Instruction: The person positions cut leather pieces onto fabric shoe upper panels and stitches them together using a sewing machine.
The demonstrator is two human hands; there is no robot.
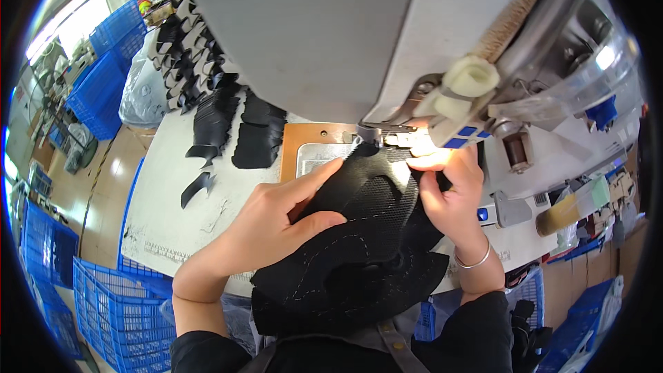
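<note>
A black mesh shoe upper (376, 207) with dashed white marking lines lies under the head of a sewing machine (324, 41). Its far edge reaches the presser foot (371, 137) and the lit needle area. My left hand (276, 217) rests on the upper's left side, fingers stretched forward and thumb spread apart. On the other side, my right hand (450, 183) grips the upper's right edge near the needle, with the index finger along the top and the other fingers curled. The upper's near part hangs in folds towards my apron.
Stacked black cut pieces (259, 131) lie left of the machine, and a loose curved piece (198, 188) sits nearer. Blue crates (124, 314) stand on the floor at left. A thread bobbin (516, 148) and clear plastic guard (573, 100) are at right.
</note>
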